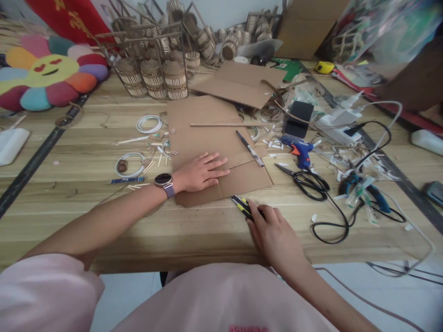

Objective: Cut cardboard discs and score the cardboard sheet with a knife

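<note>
A sheet of brown cardboard (204, 138) lies on the wooden table, with a cut or crease across its lower part. My left hand (200, 173) rests flat on it, fingers spread, a watch on the wrist. Just off the sheet's lower right edge, my right hand (272, 230) is closed around a black and yellow utility knife (242, 207), its blade end close to the cardboard edge. A dark pen (249, 148) and a thin brown strip (224, 124) lie on the sheet.
Black scissors (308, 182), a blue glue gun (300, 150), a phone (299, 116), pliers (377, 198) and a power strip (337, 127) with cables lie to the right. White coils (148, 124) sit left. Woven baskets (152, 76) and a flower cushion (48, 71) stand behind.
</note>
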